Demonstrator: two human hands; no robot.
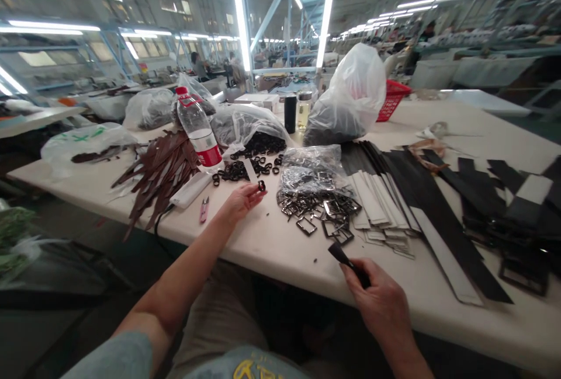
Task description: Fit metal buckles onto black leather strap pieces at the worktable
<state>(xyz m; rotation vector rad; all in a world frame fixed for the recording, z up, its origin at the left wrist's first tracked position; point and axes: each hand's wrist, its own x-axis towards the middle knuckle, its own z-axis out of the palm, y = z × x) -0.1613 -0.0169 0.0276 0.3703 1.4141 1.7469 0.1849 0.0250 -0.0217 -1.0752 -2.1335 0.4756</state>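
Observation:
My left hand (242, 200) reaches out over the white table (272, 244), palm up, with a small black loop (262, 185) pinched at its fingertips. Just beyond it lies a scatter of black loops (245, 167) spilling from a clear bag. My right hand (380, 302) sits near the table's front edge, closed around the end of a black strap (342, 256). A pile of metal buckles (322, 211) lies between the two hands, partly under a clear plastic bag (309, 167).
Brown leather strips (160, 174) lie at left beside a water bottle (199, 129), a white box and small pink snips (204, 209). Long black straps (421, 204) and white-backed strips fan out at right. Plastic bags, two jars and a red basket (392, 98) stand behind.

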